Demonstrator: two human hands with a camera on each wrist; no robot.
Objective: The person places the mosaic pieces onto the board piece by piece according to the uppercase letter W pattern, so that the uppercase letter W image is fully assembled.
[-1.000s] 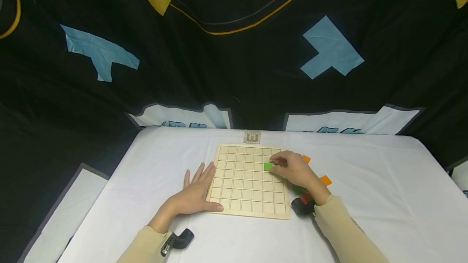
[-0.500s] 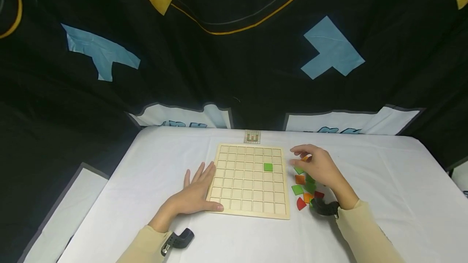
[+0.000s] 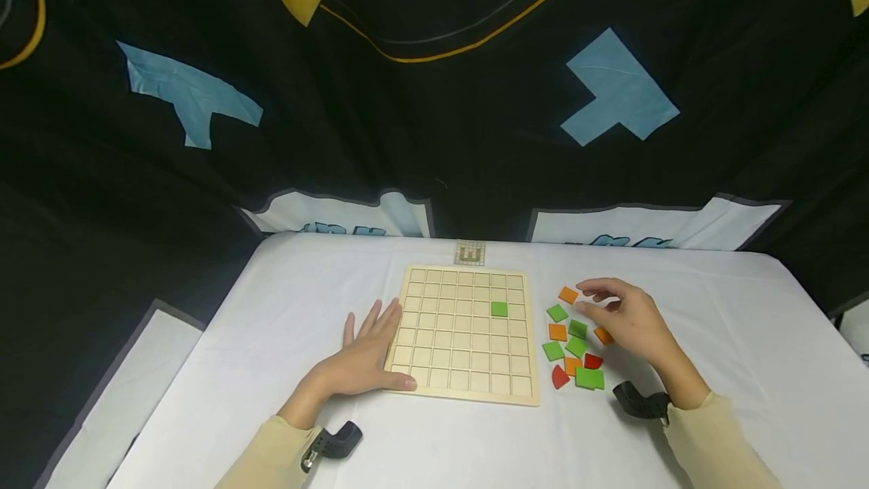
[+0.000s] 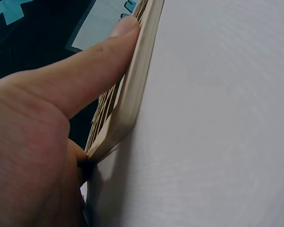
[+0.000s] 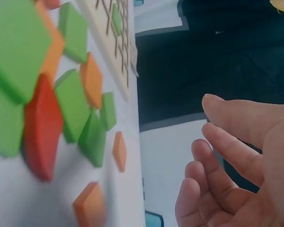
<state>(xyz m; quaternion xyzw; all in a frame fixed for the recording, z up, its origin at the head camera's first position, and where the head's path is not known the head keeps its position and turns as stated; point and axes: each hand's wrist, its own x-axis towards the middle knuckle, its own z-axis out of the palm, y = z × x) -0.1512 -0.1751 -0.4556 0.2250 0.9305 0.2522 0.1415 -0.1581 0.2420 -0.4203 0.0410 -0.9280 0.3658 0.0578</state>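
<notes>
White cloth (image 3: 468, 444) lies under both hands, well apart. Between them sit the board (image 3: 462, 340) and, by the right hand (image 3: 627, 317), loose tiles (image 3: 576, 347). The left hand (image 3: 360, 359) lies spread, thumb on the board's edge; the right holds nothing. Best pinch one tile by its sides, board steady.

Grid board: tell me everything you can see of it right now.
The grid board is a flat, roughly square panel that looks like pale wood, with a plain rim and rounded corner. Thin dark lines divide it into small square cells. One green tile lies in the second column from the right, toward the far side. It lies flat on the white cloth. The left hand steadies it: thumb over the near-left corner, which it partly hides, fingers along the left edge.
</notes>
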